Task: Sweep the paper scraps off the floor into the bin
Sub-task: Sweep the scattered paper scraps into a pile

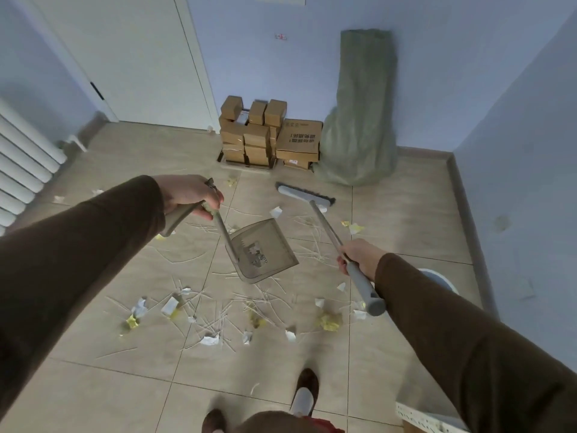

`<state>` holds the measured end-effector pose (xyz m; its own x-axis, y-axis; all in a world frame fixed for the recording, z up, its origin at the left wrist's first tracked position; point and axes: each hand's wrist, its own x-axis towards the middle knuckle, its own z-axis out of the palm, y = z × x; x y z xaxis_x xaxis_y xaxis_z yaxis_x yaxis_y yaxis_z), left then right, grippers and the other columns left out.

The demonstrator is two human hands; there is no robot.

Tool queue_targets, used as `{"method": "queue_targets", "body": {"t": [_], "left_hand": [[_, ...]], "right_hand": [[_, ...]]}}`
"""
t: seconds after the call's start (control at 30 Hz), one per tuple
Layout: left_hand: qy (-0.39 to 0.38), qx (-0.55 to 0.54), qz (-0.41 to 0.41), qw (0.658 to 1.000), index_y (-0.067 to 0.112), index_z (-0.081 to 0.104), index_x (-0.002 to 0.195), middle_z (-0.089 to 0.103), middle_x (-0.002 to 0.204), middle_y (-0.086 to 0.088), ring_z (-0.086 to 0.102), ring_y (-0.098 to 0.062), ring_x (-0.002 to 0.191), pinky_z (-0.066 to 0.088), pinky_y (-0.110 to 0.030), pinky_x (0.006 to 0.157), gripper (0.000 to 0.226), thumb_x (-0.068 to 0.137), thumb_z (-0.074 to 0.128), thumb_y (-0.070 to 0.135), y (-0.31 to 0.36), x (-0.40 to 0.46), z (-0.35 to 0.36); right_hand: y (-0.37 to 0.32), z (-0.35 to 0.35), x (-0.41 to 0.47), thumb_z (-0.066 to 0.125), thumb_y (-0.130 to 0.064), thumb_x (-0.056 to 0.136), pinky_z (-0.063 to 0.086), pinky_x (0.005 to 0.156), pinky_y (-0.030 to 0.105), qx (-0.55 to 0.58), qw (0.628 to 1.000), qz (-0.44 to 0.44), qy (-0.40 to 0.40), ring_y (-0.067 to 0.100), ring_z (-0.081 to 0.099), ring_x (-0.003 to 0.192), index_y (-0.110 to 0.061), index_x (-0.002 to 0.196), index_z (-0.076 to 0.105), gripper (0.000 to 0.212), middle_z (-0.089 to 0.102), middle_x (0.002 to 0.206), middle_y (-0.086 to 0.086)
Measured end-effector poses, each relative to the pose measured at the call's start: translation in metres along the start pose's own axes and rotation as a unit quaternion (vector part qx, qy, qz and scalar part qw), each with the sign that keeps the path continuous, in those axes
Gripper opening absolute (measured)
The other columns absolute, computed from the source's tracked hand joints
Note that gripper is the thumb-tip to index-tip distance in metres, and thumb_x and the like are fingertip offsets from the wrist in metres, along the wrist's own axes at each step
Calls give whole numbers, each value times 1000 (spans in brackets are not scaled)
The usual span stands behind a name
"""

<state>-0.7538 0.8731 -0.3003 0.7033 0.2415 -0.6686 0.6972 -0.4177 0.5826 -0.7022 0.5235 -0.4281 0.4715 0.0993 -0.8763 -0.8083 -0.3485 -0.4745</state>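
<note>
— Judging the risks first: what could go wrong for the person here?

— Both hands are full. The left hand (195, 195) is curled round the dustpan (262, 250) handle, with the pan hanging tilted above the floor (406, 214); the right hand (359, 257) grips the broom (307, 195) shaft, its head down near the boxes. A hard stroke could flick the light paper scraps (170, 306) wide, or toward the sack (359, 120). The thin straw-like strips (312, 245) may slip under the pan's lip. The bin (437, 278) is mostly hidden behind the right sleeve, so a blind tip could miss it.

— And the count?

— One broom, one dustpan, one bin. Roughly twenty crumpled scraps, white and yellow, lie spread across the tiles, thickest near the feet. The strips are too many and too tangled to count.
</note>
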Motion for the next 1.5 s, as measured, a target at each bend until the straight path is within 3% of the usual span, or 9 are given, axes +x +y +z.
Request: {"method": "queue_targets", "body": {"t": [0.1, 0.17, 0.3, 0.37, 0.43, 0.57, 0.97, 1.23, 1.5], "left_hand": [[4, -7, 10, 1000, 0, 64, 101, 61, 114, -20, 68, -33, 105, 54, -39, 99, 15, 88, 63, -7, -34, -18, -10], [9, -12, 18, 1000, 1, 64, 100, 62, 111, -19, 67, -32, 103, 55, -39, 98, 13, 89, 64, -6, -60, -30, -20], [17, -7, 36, 999, 2, 66, 102, 66, 109, -18, 68, -33, 103, 54, -41, 99, 16, 87, 71, 1, -121, -51, -50], [25, 1, 49, 998, 1, 66, 103, 66, 109, -19, 68, -33, 103, 55, -42, 98, 16, 87, 71, 3, -156, -63, -67], [42, 11, 57, 997, 0, 66, 105, 67, 109, -20, 69, -34, 101, 57, -44, 95, 19, 87, 71, 3, -189, -74, -83], [62, 37, 60, 996, 6, 65, 102, 66, 109, -21, 68, -37, 102, 57, -50, 93, 21, 83, 73, 0, -251, -96, -114], [103, -42, -71, 991, 1, 62, 109, 66, 113, -23, 70, -34, 99, 57, -43, 93, 28, 84, 72, -6, -394, -158, -175], [117, -84, -124, 982, -4, 60, 112, 65, 112, -27, 69, -31, 91, 62, -25, 68, 31, 84, 70, -8, -480, -192, -176], [105, -95, -164, 976, 0, 60, 110, 66, 109, -25, 69, -34, 98, 60, -34, 80, 28, 85, 72, -3, -567, -227, -179]], "right_hand": [[9, 43, 0, 61, -35, 96, 45, 60, 28, -122, 992, -24, 16, 15, 42, 51, -4, 85, 55, 33, 51, 57, 6], [24, 69, -1, 70, -47, 86, 47, 71, 30, -117, 993, -20, -6, 16, 46, 55, -8, 74, 59, 42, 55, 61, 5], [59, 121, -18, 66, -29, 93, 49, 42, 21, 25, 998, 14, -50, 9, 47, 44, -8, 96, 54, 24, 55, 69, 5], [74, 155, -27, 56, -24, 100, 46, 37, 19, -23, 999, -1, -36, 9, 45, 40, -7, 102, 52, 18, 56, 76, 9], [81, 190, -34, 49, -23, 103, 40, 33, 17, -92, 996, -4, 0, 8, 40, 32, -6, 95, 51, 20, 53, 71, 8], [99, 257, -43, 48, -25, 103, 34, 31, 13, -85, 996, 32, -3, 7, 36, 24, -7, 76, 47, 32, 45, 60, 4], [121, 319, -37, 57, -33, 98, 42, 41, 20, -160, 984, -3, -82, 11, 43, 47, -8, 75, 52, 34, 50, 64, 5], [138, 358, -49, 59, -26, 98, 41, 37, 17, -151, 985, 6, -82, 7, 42, 39, -6, 81, 51, 27, 49, 62, 4], [172, 414, -64, 60, -24, 98, 40, 35, 18, -120, 989, 27, -84, 6, 42, 41, -7, 86, 50, 23, 47, 65, 3]]}}
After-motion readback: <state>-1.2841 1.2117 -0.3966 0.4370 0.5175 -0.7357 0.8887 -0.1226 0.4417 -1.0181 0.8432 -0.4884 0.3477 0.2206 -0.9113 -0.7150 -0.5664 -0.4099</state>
